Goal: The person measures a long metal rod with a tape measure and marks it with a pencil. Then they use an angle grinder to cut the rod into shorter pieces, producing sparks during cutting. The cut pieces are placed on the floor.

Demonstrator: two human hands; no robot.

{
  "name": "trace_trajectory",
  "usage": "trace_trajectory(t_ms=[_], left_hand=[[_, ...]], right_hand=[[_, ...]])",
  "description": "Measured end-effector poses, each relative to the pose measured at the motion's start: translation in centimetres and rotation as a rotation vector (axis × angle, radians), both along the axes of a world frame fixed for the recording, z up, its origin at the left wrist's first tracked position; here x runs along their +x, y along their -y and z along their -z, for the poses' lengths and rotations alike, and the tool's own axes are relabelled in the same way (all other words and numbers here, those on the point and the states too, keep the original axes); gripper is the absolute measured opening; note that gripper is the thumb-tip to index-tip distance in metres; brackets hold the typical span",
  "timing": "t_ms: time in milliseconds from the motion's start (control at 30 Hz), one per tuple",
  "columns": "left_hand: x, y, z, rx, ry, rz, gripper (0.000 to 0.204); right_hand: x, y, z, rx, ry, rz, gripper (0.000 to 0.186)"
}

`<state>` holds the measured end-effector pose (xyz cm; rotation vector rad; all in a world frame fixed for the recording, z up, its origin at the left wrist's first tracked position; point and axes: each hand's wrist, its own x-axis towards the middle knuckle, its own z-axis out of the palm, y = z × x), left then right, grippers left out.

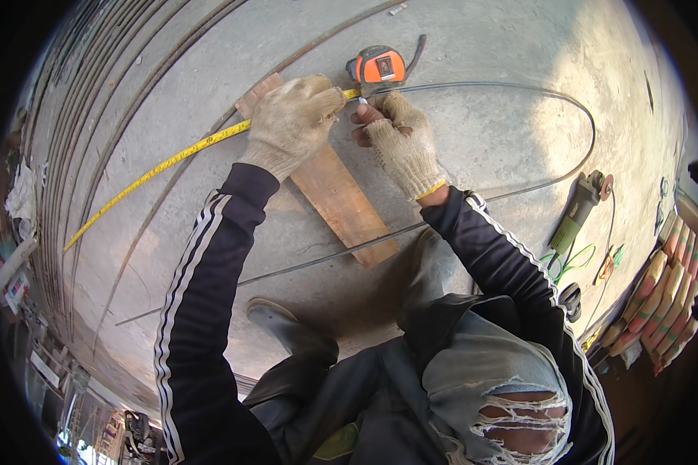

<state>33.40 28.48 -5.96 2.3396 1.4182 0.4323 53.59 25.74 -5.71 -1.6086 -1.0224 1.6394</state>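
My left hand (295,120), in a knit work glove, presses down on the yellow tape blade (159,165) where it crosses a wooden plank (341,203) on the concrete floor. The blade runs away to the left. My right hand (399,139), in a fingerless knit glove, pinches something small and pale right beside the blade, just below the orange tape measure case (380,66). What it pinches is too small to tell. A thin steel rod (520,89) loops from the hands around to the right and back across the plank.
A green angle grinder (578,213) with its cable lies at the right. Stacked sacks (667,294) sit at the far right edge. Several long steel rods (93,116) lie along the left. My boot (287,325) and torn-jeans knee (520,403) fill the lower middle.
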Motion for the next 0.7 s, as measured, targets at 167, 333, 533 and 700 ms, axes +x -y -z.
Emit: trace_trajectory(t_ms=[167,333,533,700], left_hand=[[0.1,0.0,0.2,0.161,0.061,0.016,0.011],[0.0,-0.1,0.6,0.159,0.046,0.022,0.011],[0.0,0.1,0.4,0.057,0.026,0.007,0.014],[0.0,0.0,0.3,0.020,0.033,-0.004,0.015]], right_hand=[[-0.5,0.0,0.3,0.064,0.008,0.067,0.024],[-0.8,-0.1,0.1,0.050,0.057,0.056,0.024],[-0.6,-0.1,0.6,0.110,0.054,0.036,0.022],[1.0,0.2,1.4,0.088,0.281,-0.177,0.022]])
